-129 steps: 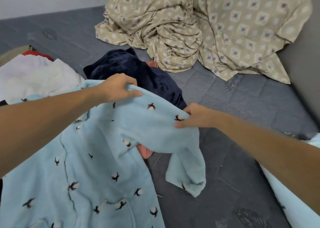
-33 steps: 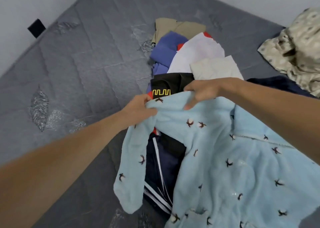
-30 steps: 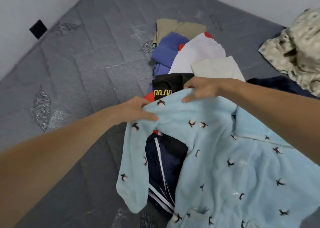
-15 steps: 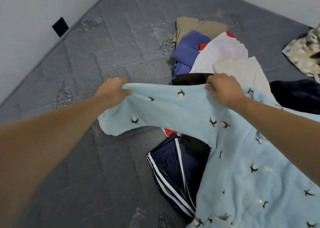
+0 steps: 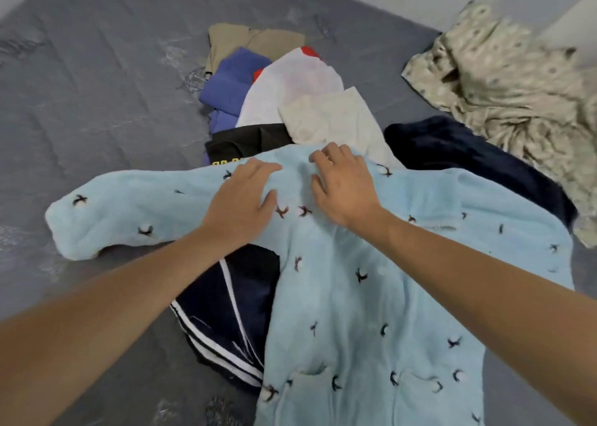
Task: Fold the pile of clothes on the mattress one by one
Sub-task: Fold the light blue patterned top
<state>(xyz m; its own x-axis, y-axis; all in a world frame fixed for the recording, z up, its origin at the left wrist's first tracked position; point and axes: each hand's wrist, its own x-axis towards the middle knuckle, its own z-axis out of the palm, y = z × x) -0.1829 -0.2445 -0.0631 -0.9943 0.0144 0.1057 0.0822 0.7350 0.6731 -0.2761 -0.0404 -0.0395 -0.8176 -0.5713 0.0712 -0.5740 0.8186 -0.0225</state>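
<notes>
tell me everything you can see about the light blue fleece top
The light blue top looks like soft fleece, dotted with small dark-and-white embroidered motifs. It lies spread out, one sleeve stretched to the left across the grey mattress, with patch pockets near its lower edge. It overlaps the clothes pile, covering part of navy striped shorts. The left hand and right hand rest on its upper part, fingers relaxed.

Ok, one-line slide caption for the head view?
Both hands, left and right, press the blue top flat over the pile.
</notes>
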